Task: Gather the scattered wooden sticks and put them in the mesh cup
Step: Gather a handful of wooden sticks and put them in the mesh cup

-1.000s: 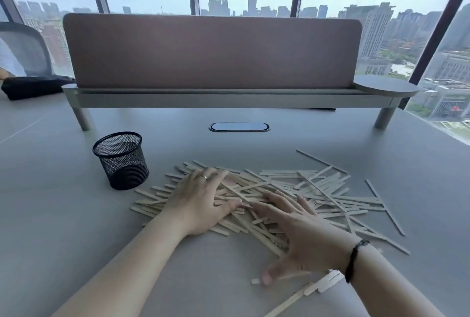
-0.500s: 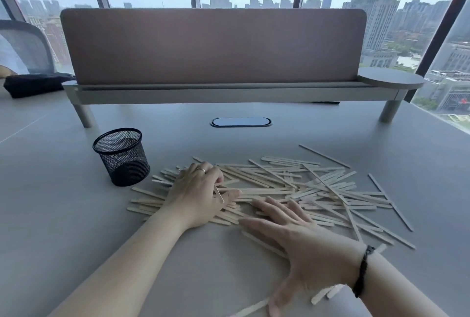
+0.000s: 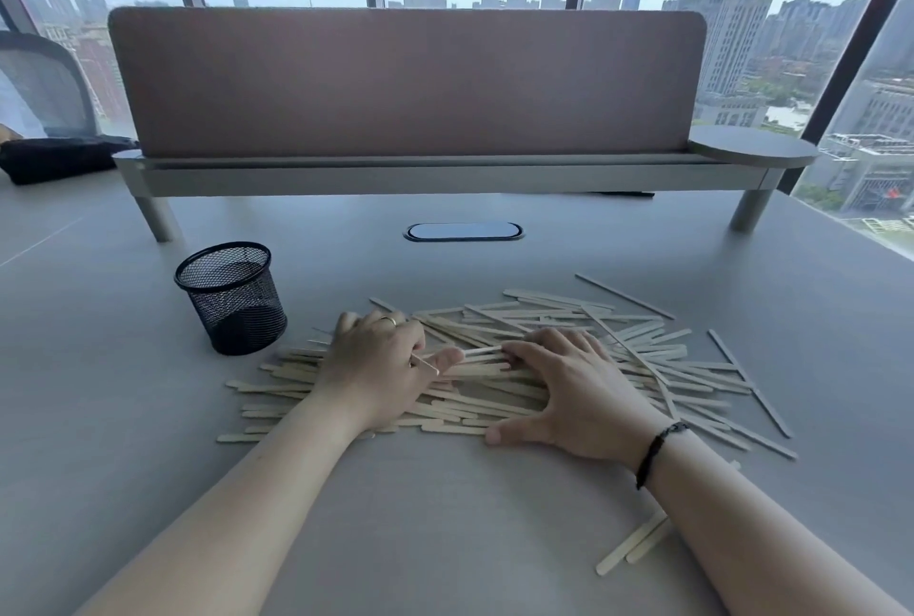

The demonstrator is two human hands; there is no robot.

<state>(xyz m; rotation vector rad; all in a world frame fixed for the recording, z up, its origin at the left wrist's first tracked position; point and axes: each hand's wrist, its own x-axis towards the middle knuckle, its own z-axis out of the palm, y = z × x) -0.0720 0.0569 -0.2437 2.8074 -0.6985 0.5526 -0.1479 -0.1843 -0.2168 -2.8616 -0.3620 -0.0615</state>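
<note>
A wide pile of pale wooden sticks (image 3: 569, 318) lies spread over the grey table (image 3: 99, 393). The black mesh cup (image 3: 232, 299) stands upright to the left of the pile and looks empty. My left hand (image 3: 376, 368) rests on the pile's left part, its fingers curled, with a thin stick poking out between them. My right hand (image 3: 573, 393) lies spread on the middle of the pile, fingertips on the sticks near the left thumb, thumb on the table. Two loose sticks (image 3: 628, 544) lie near my right forearm.
A raised shelf with a pink-brown divider panel (image 3: 405, 81) crosses the back of the table. An oval cable port (image 3: 464, 230) sits in front of it. A black bag (image 3: 54, 160) and a mesh chair (image 3: 44, 86) are at far left. Windows lie behind.
My right hand has moved forward and left onto the pile, close to the left hand. My left hand's fingers have curled, with a thin stick now between them. The sticks under both hands have shifted.
</note>
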